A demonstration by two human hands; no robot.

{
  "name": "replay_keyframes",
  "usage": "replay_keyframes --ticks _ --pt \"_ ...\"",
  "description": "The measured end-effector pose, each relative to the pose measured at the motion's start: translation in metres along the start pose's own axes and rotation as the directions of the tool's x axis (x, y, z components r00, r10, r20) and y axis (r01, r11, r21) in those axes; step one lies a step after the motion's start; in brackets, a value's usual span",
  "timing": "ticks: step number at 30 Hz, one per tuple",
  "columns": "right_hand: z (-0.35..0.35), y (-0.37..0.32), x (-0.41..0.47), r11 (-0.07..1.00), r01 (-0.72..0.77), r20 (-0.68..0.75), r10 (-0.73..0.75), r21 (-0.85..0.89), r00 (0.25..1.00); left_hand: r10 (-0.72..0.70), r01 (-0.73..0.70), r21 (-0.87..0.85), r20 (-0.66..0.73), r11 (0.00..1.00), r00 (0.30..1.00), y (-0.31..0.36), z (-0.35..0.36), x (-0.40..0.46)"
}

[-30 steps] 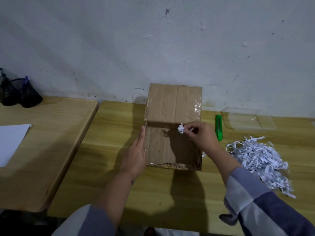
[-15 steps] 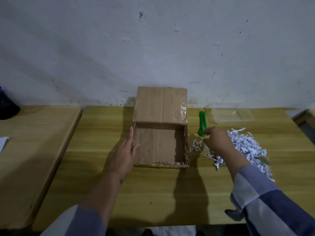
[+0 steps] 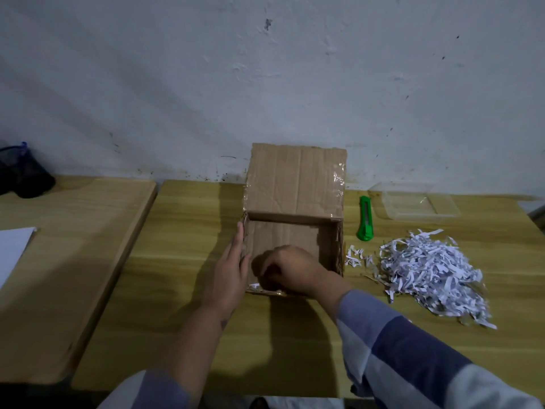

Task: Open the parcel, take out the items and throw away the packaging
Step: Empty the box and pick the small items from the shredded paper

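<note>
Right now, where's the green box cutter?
The green box cutter lies on the table, right of the open cardboard box, between it and the clear plastic container, just behind the shredded paper.

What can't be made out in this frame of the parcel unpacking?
- Right hand, head view: fingertips curl down into the cardboard box, so any grip is hidden.
- Box floor near its front wall: covered by that hand and shadow; only a few white scraps show.
- Dark holder: cut by the left edge, contents unclear.
- Clear plastic container: contents undeterminable.
</note>
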State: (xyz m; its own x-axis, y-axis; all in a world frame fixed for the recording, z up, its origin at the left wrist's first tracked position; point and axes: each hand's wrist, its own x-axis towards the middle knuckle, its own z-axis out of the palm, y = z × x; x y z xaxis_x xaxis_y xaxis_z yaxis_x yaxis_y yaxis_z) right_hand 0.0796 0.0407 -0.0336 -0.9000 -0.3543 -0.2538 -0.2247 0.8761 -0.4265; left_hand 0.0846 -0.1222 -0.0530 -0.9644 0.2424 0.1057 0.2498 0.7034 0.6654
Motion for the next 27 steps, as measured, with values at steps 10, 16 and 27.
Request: replay_keyframes --ticks 10,16,27 --pt "0.016 -0.016 0.03 0.935 0.222 0.029 -0.223 -0.277 0.974 -0.026 0.026 -0.011 0.004 1.0 1.0 -0.004 0.002 -0.007" --pt "0.009 -0.019 0.027 0.942 0.176 0.061 -0.165 -0.286 0.984 -0.021 0.021 -0.029 0.001 0.999 1.0 -0.005 0.004 -0.005" --pt "-0.012 0.013 0.004 0.987 -0.047 -0.104 0.031 -0.156 0.994 -0.044 0.043 0.034 0.031 0.999 0.999 -0.002 0.004 -0.002"
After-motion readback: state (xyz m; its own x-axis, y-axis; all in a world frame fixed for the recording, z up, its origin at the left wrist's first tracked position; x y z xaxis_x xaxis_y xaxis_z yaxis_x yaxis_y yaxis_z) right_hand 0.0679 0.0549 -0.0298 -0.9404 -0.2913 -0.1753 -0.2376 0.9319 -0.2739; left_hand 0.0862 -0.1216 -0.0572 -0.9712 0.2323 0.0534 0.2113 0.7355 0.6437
